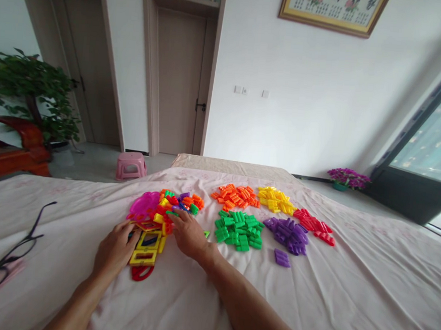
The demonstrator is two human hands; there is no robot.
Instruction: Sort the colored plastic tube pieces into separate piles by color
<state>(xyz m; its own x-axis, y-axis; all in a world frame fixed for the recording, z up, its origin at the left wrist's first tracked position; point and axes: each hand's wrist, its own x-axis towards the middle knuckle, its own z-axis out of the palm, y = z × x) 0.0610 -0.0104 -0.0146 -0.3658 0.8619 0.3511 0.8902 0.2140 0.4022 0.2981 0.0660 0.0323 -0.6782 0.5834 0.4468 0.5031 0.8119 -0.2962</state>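
Note:
A mixed pile of small coloured plastic building blocks [160, 218] lies on the bed cover, between my two hands. My left hand [117, 243] rests at its left side, thumb and fingers apart, beside a yellow frame-shaped tile [151, 240]. A second yellow tile [143, 257] and a red curved piece [142, 273] lie nearer to me. My right hand [189, 235] reaches over the pile from the right. Its fingertips are bent at a green block [172, 213]; the fingers' undersides are hidden. A magenta scalloped plate [144, 205] lies behind my left hand.
Sorted heaps lie to the right: orange blocks [236, 197], yellow blocks [276, 199], red blocks [312, 222], green blocks [239, 230] and purple blocks [287, 235]. Black-framed glasses [7, 260] lie at the left. A pink stool [132, 166] stands beyond the wrinkled bed cover [366, 298].

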